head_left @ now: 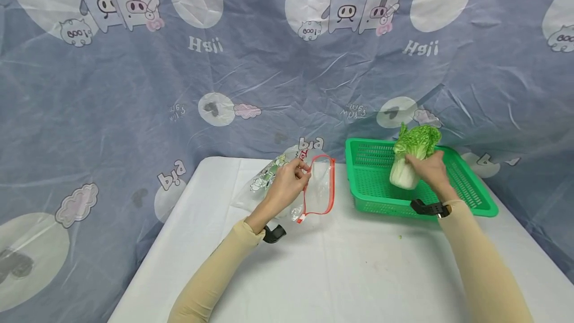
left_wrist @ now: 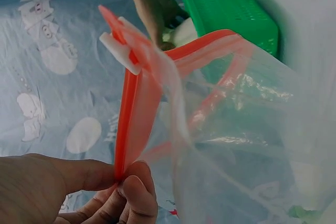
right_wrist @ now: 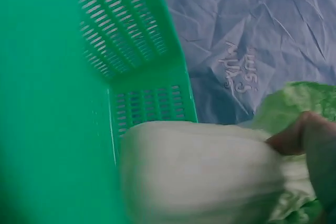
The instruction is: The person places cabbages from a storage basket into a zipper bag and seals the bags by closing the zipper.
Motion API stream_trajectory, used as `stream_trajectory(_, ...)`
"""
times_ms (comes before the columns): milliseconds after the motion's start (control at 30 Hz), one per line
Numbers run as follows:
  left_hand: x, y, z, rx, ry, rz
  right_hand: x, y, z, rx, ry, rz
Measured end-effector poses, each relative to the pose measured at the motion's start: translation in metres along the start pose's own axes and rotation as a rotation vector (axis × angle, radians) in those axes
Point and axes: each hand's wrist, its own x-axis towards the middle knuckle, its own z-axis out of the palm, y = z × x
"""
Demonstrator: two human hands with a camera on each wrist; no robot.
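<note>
Green plastic basket (head_left: 466, 183) on the white surface (head_left: 341, 263), right hand (head_left: 429, 169) gripping a napa cabbage (head_left: 414, 153) upright over it, seemingly lifted clear, left hand (head_left: 287, 183) fingers (left_wrist: 134, 190) pinching a clear red-zippered bag (head_left: 319, 188) beside the basket

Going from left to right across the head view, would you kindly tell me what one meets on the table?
Left hand pinching the bag's rim → clear zip bag with its red seal → green basket → cabbage held over the basket in the right hand.
</note>
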Motion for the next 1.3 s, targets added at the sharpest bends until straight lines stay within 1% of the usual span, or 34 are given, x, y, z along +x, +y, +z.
stream_trajectory(67,0.0,0.0,0.0,0.005,0.007,-0.007,-0.004,-0.004,0.005,0.014,0.088,-0.012)
stream_trajectory(133,0.0,0.0,-0.001,0.01,0.014,-0.011,-0.009,-0.007,0.01,0.046,0.156,-0.039)
stream_trajectory(200,0.0,-0.001,-0.001,0.004,0.025,-0.012,-0.016,-0.011,0.014,0.084,0.195,-0.06)
stream_trajectory(300,0.0,-0.002,-0.003,0.01,0.054,-0.017,-0.028,-0.019,0.019,0.137,0.218,-0.091)
stream_trajectory(400,-0.001,-0.002,-0.004,0.011,0.083,-0.01,-0.041,-0.032,0.026,0.193,0.233,-0.13)
stream_trajectory(467,-0.001,-0.002,-0.005,0.004,0.09,-0.006,-0.051,-0.043,0.032,0.256,0.252,-0.182)
stream_trajectory(567,-0.002,-0.001,-0.007,-0.032,0.084,-0.005,-0.067,-0.06,0.043,0.354,0.258,-0.289)
stream_trajectory(633,-0.001,-0.002,-0.008,-0.064,0.075,-0.011,-0.078,-0.071,0.051,0.401,0.249,-0.359)
stream_trajectory(700,-0.001,-0.002,-0.008,-0.089,0.067,-0.018,-0.091,-0.081,0.059,0.416,0.218,-0.409)
stream_trajectory(833,0.001,-0.002,-0.009,-0.117,0.067,-0.031,-0.114,-0.098,0.075,0.45,0.156,-0.48)
stream_trajectory(933,0.003,-0.002,-0.009,-0.125,0.078,-0.039,-0.126,-0.108,0.089,0.499,0.134,-0.521)
stream_trajectory(1000,0.004,-0.002,-0.01,-0.137,0.082,-0.044,-0.132,-0.113,0.1,0.526,0.112,-0.535)
stream_trajectory(1067,0.004,-0.002,-0.01,-0.15,0.082,-0.048,-0.136,-0.116,0.111,0.526,0.097,-0.528)
stream_trajectory(1133,0.004,-0.002,-0.01,-0.163,0.081,-0.049,-0.143,-0.118,0.12,0.529,0.057,-0.524)
stream_trajectory(1200,0.004,-0.002,-0.01,-0.17,0.083,-0.05,-0.151,-0.119,0.126,0.506,0.007,-0.514)
stream_trajectory(1300,0.005,-0.001,-0.011,-0.17,0.097,-0.047,-0.164,-0.121,0.131,0.471,-0.094,-0.507)
